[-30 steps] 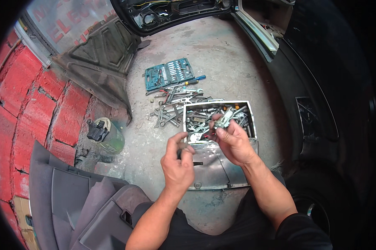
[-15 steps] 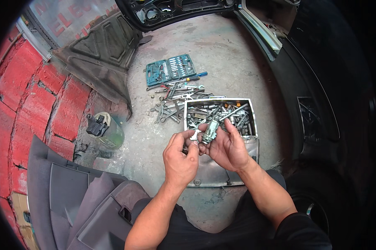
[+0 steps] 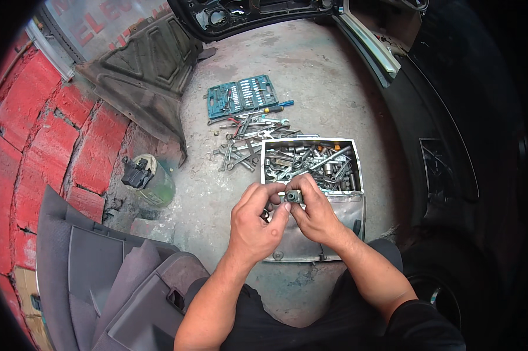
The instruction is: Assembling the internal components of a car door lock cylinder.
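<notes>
Above the toolbox's front edge, my right hand (image 3: 316, 212) is closed around a greenish-grey metal cylinder (image 3: 293, 196). Its round end, with a small centre, now faces up. My left hand (image 3: 257, 221) is curled close beside it, thumb and index fingertips meeting the cylinder's near side. A dark ring-like bit shows beneath the left fingers; what else they pinch is hidden. Just beyond both hands stands the open metal toolbox (image 3: 263, 169), full of wrenches and sockets (image 3: 311, 161). Its flat metal lid (image 3: 334, 234) lies toward me, under my hands.
Loose wrenches (image 3: 240, 153) lie on the concrete left of the toolbox, with a teal socket case (image 3: 240, 93) beyond. A bucket (image 3: 157, 187) stands by the red brick wall (image 3: 50, 152). Grey door panels (image 3: 118, 281) lean at the left; a dark car body (image 3: 445, 128) borders the right.
My right hand has turned from palm-up to gripping the metal cylinder from above, tipping its end upward. The small pale metal piece at my left fingertips no longer shows.
</notes>
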{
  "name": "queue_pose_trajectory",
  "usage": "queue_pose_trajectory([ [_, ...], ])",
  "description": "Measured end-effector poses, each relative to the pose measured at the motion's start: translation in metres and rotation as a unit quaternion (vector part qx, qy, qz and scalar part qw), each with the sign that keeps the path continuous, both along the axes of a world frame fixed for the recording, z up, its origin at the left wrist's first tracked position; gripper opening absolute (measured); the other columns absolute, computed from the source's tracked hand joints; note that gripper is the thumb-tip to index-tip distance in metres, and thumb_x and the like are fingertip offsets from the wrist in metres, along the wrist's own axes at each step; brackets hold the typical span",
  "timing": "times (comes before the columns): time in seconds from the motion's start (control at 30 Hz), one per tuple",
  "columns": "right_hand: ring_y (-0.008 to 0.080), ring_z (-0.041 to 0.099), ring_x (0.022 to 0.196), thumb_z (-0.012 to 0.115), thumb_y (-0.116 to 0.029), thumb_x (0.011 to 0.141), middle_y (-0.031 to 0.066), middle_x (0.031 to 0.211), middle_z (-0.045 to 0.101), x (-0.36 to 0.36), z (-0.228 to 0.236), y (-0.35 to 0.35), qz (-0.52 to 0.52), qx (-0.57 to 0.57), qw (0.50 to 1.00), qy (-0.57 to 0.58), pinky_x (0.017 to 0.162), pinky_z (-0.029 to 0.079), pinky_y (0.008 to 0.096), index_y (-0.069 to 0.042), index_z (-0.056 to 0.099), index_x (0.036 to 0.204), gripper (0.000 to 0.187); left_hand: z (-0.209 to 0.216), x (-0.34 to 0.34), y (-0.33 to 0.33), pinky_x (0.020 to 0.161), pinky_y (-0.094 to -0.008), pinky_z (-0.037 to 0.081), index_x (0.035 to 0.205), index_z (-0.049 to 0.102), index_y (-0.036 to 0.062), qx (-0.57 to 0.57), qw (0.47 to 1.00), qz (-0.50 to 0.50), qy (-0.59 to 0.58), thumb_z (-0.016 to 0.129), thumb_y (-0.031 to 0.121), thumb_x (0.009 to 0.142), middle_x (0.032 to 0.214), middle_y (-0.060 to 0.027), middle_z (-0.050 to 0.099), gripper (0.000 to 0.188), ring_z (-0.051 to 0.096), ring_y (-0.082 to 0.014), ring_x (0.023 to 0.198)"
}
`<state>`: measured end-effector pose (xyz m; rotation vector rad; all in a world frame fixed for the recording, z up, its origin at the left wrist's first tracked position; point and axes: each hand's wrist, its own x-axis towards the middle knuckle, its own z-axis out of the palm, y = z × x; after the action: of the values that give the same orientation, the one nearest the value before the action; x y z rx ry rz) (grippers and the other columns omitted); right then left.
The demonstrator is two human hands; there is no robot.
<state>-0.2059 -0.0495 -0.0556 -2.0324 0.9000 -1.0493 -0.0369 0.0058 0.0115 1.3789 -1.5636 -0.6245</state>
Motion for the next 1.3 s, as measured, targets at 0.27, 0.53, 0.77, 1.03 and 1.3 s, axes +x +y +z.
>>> queue_pose_trajectory([
  [0.27,0.0411,0.063,0.099,0.063,0.008,0.087,0.0192,0.112,0.054,0.0,0.002,-0.001,-0.017,-0.044,0.999,-0.007,0.083,0.053,0.0478,-0.001,0.052,0.119,0.035,-0.013,-0.003,-0.003,0.067,-0.0299,0.052,0.108,0.075,-0.0003,-0.076,0.995,-0.003,-0.07,0.082,0.002,0.082,0.09,-0.0088,0.067,0.027,0.065,-0.0166,0.079],
  [0.53,0.0437,0.062,0.095,0.066,0.007,0.086,0.0197,0.11,0.053,-0.004,-0.001,-0.003,-0.025,-0.08,0.996,0.01,0.078,0.052,0.0516,-0.002,0.049,0.121,0.039,-0.025,-0.013,0.0,0.071,-0.0298,0.053,0.112,0.076,-0.0035,-0.103,0.994,0.001,-0.044,0.078,-0.003,0.085,0.094,-0.0109,0.07,0.027,0.067,-0.0185,0.082],
  [0.77,0.0441,0.062,0.098,0.067,0.009,0.082,0.0199,0.111,0.054,-0.007,0.001,-0.003,-0.036,-0.081,0.996,0.033,0.08,0.053,0.0516,-0.001,0.049,0.122,0.044,-0.023,-0.018,-0.002,0.073,-0.0301,0.053,0.117,0.075,-0.0039,-0.089,0.996,-0.003,-0.024,0.08,-0.001,0.084,0.099,-0.0102,0.069,0.033,0.066,-0.018,0.085],
  [1.03,0.0425,0.063,0.098,0.069,0.008,0.082,0.0199,0.111,0.056,-0.003,0.006,-0.001,-0.055,-0.096,0.994,0.02,0.08,0.053,0.0501,0.0,0.053,0.119,0.041,-0.016,-0.014,-0.003,0.076,-0.0301,0.051,0.111,0.076,-0.0018,-0.081,0.996,0.03,-0.033,0.084,0.003,0.081,0.096,-0.008,0.067,0.031,0.063,-0.0174,0.085],
  [1.3,0.0468,0.064,0.098,0.064,-0.001,0.087,0.0216,0.107,0.058,-0.012,0.01,-0.002,0.016,0.017,0.998,0.057,0.081,0.052,0.0536,-0.001,0.053,0.118,0.033,-0.02,-0.017,-0.002,0.076,-0.0284,0.051,0.108,0.078,0.0024,-0.06,0.998,-0.025,0.002,0.07,-0.005,0.085,0.102,-0.0066,0.061,0.026,0.062,-0.0155,0.088],
])
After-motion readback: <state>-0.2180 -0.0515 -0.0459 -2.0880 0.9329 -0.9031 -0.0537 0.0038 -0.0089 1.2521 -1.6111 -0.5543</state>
